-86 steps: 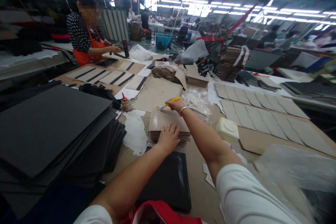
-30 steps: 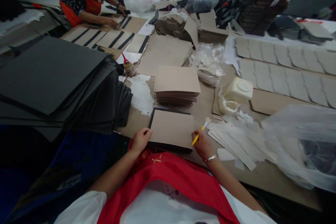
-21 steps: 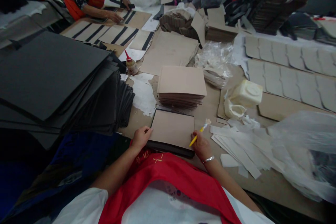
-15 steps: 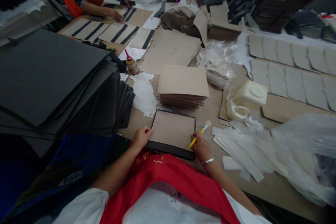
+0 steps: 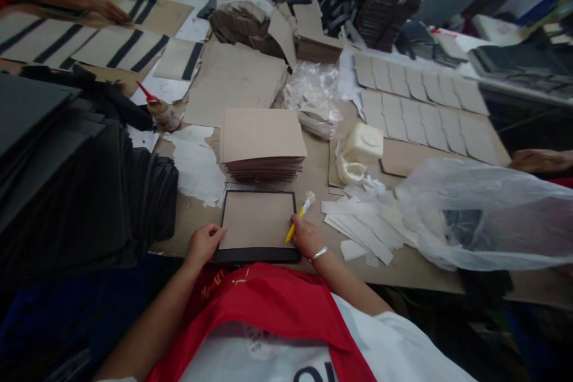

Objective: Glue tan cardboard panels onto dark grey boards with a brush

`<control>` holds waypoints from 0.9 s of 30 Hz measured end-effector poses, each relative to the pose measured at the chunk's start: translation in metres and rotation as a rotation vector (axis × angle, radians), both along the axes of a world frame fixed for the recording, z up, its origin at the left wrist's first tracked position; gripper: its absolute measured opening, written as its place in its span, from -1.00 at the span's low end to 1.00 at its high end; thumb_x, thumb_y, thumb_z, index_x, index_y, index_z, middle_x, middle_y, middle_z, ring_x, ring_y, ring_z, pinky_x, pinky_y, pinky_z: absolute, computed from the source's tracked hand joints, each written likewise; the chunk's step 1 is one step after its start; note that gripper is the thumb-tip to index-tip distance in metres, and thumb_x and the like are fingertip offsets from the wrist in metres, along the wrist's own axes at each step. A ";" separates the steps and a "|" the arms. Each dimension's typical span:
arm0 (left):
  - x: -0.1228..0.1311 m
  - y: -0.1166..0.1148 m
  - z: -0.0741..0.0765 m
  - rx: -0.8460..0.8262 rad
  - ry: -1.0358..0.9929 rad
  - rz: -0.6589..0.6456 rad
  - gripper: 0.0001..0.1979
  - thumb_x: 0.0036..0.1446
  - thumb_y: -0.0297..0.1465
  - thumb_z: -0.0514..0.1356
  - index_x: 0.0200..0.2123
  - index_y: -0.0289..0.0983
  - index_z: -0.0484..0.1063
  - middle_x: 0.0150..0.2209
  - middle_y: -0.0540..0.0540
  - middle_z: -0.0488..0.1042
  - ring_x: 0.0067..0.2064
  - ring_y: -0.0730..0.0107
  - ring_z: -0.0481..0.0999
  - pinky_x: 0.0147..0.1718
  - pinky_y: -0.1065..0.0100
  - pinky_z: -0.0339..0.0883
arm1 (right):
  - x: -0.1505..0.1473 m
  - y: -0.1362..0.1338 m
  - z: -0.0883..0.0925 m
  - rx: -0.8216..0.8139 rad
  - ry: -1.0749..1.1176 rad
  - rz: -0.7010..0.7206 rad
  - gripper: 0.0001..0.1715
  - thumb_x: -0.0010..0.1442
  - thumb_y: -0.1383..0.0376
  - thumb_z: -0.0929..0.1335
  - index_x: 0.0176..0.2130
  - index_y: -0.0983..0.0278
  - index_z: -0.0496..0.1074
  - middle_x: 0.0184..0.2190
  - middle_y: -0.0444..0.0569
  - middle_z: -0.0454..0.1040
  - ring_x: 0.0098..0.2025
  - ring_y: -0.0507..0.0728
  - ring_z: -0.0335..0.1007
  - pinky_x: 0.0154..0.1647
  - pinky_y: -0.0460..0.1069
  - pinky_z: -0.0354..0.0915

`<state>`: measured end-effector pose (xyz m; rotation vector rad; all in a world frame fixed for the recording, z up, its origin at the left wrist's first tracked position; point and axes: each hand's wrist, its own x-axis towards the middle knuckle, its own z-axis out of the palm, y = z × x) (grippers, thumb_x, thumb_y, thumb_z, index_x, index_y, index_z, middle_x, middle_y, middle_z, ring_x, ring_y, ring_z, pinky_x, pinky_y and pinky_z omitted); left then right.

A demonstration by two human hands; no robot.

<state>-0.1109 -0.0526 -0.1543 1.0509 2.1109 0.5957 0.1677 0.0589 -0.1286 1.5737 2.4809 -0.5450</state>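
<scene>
A beige cardboard sheet point(image 5: 257, 221) lies on a slightly larger black sheet point(image 5: 257, 255), whose border shows around it, widest along the near side. At the left edge, my left hand point(image 5: 205, 243) is closed, thumb and fingers gripping the two layers. My right hand point(image 5: 308, 237) rests against the right edge and is closed around a yellow-handled brush point(image 5: 296, 222), its pale bristles pointing up and away from me. Just beyond the sheets stands a stack of beige boards point(image 5: 263, 137).
A tall pile of black sheets point(image 5: 134, 191) is at left, near a red-tipped glue bottle point(image 5: 163, 112). A cream plastic container point(image 5: 364, 144), paper strips point(image 5: 358, 227) and a clear plastic bag point(image 5: 492, 209) are at right. Co-workers' hands point(image 5: 107, 7) show at far left and at the right edge.
The view has turned to the right, so the table appears shifted left. A person's hand has come into view at the right edge. My hands keep their hold on the sheets and brush.
</scene>
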 end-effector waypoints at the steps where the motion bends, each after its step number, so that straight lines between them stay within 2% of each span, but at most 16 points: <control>1: 0.000 0.000 0.001 -0.004 0.013 -0.010 -0.64 0.00 -0.09 0.07 -0.58 -0.25 0.36 -0.61 0.03 0.37 -0.50 0.40 0.35 -0.49 0.42 0.14 | -0.001 0.000 0.002 -0.006 -0.011 -0.007 -0.71 0.20 0.36 0.16 -0.12 0.29 0.35 -0.38 0.08 0.50 -0.37 0.14 0.41 -0.44 -0.07 0.13; 5: 0.000 0.001 0.004 -0.006 0.060 -0.045 -0.65 0.02 -0.11 0.06 -0.57 -0.25 0.37 -0.58 0.01 0.40 -0.47 0.39 0.38 -0.45 0.42 0.15 | -0.003 -0.001 0.006 -0.028 -0.058 -0.036 -0.70 0.19 0.38 0.17 -0.10 0.28 0.34 -0.33 0.07 0.52 -0.34 0.14 0.43 -0.43 -0.07 0.14; 9: 0.000 0.004 0.007 -0.062 0.126 -0.086 -0.67 0.05 -0.14 0.05 -0.54 -0.25 0.38 -0.55 -0.01 0.44 -0.46 0.38 0.40 -0.45 0.42 0.14 | -0.009 0.000 0.007 -0.053 -0.086 -0.005 -0.68 0.19 0.38 0.17 -0.07 0.27 0.31 -0.31 0.08 0.51 -0.33 0.15 0.44 -0.42 -0.06 0.15; 14: -0.003 0.014 0.031 -0.197 0.348 -0.274 -0.68 0.12 -0.16 0.07 -0.48 -0.27 0.42 -0.46 -0.10 0.49 -0.38 0.31 0.44 -0.39 0.36 0.19 | -0.014 0.004 0.018 -0.056 -0.170 0.018 -0.68 0.21 0.35 0.15 -0.07 0.32 0.30 -0.39 0.15 0.48 -0.39 0.21 0.43 -0.40 0.00 0.17; 16: -0.005 0.020 0.042 -0.200 0.476 -0.327 -0.70 0.10 -0.17 0.13 -0.33 -0.30 0.44 -0.31 -0.18 0.51 -0.27 0.24 0.46 -0.30 0.32 0.24 | -0.010 0.008 0.021 -0.014 -0.194 -0.005 -0.68 0.20 0.26 0.19 -0.09 0.35 0.31 -0.42 0.18 0.45 -0.39 0.24 0.42 -0.39 0.03 0.19; 18: -0.003 0.025 0.049 -0.096 0.606 -0.434 -0.68 0.11 -0.28 0.14 -0.10 -0.32 0.38 -0.07 -0.26 0.44 -0.06 0.14 0.41 -0.14 0.25 0.24 | -0.005 0.011 0.020 0.084 -0.165 0.000 -0.62 0.17 0.15 0.23 -0.11 0.36 0.31 -0.41 0.19 0.44 -0.36 0.27 0.41 -0.37 0.06 0.21; 20: 0.006 0.029 0.052 0.039 0.649 -0.644 -0.64 0.15 -0.42 0.08 0.04 -0.27 0.29 0.13 -0.25 0.29 0.13 0.13 0.26 0.02 0.19 0.16 | -0.006 0.013 0.013 0.202 -0.066 0.056 -0.62 0.17 0.14 0.23 -0.11 0.36 0.31 -0.36 0.19 0.44 -0.28 0.28 0.39 -0.31 0.08 0.24; 22: 0.022 0.034 0.050 0.112 0.619 -0.849 -0.63 0.19 -0.52 -0.02 0.05 -0.26 0.28 0.20 -0.19 0.21 0.20 0.18 0.18 0.08 0.19 0.11 | -0.015 0.011 0.002 0.285 0.096 0.134 -0.68 0.19 0.24 0.21 -0.11 0.36 0.31 -0.26 0.21 0.44 -0.16 0.26 0.37 -0.19 0.09 0.26; 23: 0.030 0.036 0.047 0.124 0.604 -0.908 -0.64 0.19 -0.54 -0.05 0.03 -0.28 0.30 0.19 -0.20 0.22 0.20 0.20 0.18 0.07 0.20 0.12 | -0.022 0.009 -0.005 0.309 0.187 0.166 -0.71 0.19 0.29 0.20 -0.10 0.35 0.31 -0.18 0.22 0.43 -0.08 0.24 0.34 -0.11 0.10 0.25; 25: 0.046 0.040 0.040 0.136 0.606 -0.920 -0.68 0.20 -0.54 -0.08 -0.04 -0.35 0.35 0.11 -0.26 0.30 0.14 0.21 0.26 0.03 0.23 0.16 | -0.040 0.007 -0.019 0.333 0.338 0.194 -0.71 0.15 0.40 0.19 -0.10 0.36 0.31 -0.01 0.23 0.37 0.06 0.21 0.24 0.04 0.11 0.20; 27: 0.058 0.044 0.031 0.156 0.629 -0.827 -0.71 0.22 -0.47 -0.07 -0.11 -0.37 0.39 -0.01 -0.30 0.38 0.05 0.17 0.32 -0.02 0.20 0.20 | -0.055 0.007 -0.031 0.319 0.401 0.192 -0.68 0.10 0.46 0.21 -0.11 0.39 0.32 0.07 0.24 0.32 0.14 0.21 0.15 0.13 0.13 0.13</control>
